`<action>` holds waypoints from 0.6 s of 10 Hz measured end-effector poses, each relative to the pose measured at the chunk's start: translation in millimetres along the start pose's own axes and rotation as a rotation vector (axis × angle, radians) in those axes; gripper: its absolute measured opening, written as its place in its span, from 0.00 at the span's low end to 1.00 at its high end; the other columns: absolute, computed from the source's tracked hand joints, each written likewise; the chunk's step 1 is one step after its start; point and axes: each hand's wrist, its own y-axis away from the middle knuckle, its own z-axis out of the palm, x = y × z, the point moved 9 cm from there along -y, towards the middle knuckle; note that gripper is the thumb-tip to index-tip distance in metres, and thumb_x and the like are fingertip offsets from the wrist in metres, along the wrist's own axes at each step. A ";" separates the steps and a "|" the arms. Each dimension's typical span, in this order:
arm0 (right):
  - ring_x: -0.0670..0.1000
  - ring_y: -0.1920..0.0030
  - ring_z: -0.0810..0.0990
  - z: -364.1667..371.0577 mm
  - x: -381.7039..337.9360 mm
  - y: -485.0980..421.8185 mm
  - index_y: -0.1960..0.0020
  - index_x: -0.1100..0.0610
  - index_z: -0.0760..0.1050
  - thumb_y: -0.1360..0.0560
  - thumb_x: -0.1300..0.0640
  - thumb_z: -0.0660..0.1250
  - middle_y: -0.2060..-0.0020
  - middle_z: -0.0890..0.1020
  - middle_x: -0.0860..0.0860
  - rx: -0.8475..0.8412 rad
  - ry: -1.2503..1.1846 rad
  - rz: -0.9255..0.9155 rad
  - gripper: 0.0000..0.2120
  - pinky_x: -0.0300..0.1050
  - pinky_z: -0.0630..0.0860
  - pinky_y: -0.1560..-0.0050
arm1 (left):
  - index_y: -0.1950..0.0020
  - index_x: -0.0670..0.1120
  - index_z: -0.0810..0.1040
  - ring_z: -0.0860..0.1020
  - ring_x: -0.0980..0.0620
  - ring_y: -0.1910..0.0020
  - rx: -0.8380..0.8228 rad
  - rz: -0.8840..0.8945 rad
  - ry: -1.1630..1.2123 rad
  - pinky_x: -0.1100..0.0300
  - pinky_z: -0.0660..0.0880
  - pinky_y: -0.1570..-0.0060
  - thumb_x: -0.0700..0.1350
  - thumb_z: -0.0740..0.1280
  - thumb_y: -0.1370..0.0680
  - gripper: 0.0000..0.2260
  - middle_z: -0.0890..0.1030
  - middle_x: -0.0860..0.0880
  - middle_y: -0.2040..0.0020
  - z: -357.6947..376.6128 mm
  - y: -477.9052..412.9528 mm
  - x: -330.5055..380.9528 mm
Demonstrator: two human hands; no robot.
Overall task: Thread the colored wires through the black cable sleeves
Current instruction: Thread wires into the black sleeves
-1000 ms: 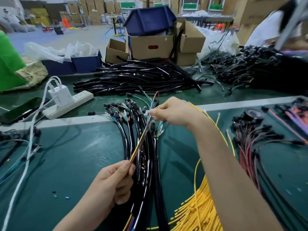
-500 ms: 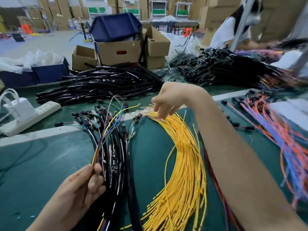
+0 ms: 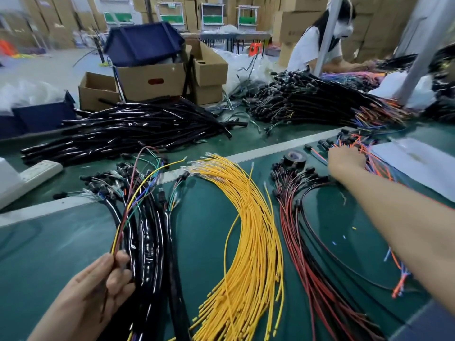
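Green mat covers the desk [image 3: 49,254]. Near the front left corner, the left hand [image 3: 98,291] pinches a small bunch of colored wires [image 3: 125,212] between thumb and fingers. The bunch has a yellow, a red, a green and a purple wire. They fan up and away from the hand toward the back of the desk. Just to the right of that hand lies a bundle of shiny black cable sleeves [image 3: 147,247] with wires poking out of the far ends. It runs from the front edge toward the middle of the desk.

A big bunch of yellow wires [image 3: 253,230] lies curved in the middle of the desk. To the right of it lies a bunch of red and black wires [image 3: 302,242] with little black plugs at the far ends. A roll of black tape [image 3: 296,156] sits just behind those plugs.

The right arm stretches toward the right edge. The right hand [image 3: 347,159] lies on a heap of orange and blue wires [image 3: 376,163]. Its fingertips are hidden, so I cannot tell if it holds any wire. A white sheet [image 3: 418,168] lies just beside that heap.

Along the back edge lies a long pile of loose black sleeves [image 3: 128,126]. A white power strip [image 3: 37,171] sits at the left edge. Brown cardboard boxes [image 3: 150,80] stand behind the desk. Another person [image 3: 315,45] in a white top bends over the far right corner.
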 end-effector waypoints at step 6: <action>0.61 0.36 0.73 -36.5 -4.5 -6.6 0.34 0.63 0.71 0.22 0.63 0.59 0.35 0.73 0.60 -0.091 -0.003 -0.034 0.18 0.53 0.72 0.41 | 0.40 0.29 0.71 0.77 0.42 0.55 0.042 -0.034 0.333 0.48 0.73 0.46 0.40 0.45 0.17 0.20 0.77 0.35 0.57 28.5 8.0 22.4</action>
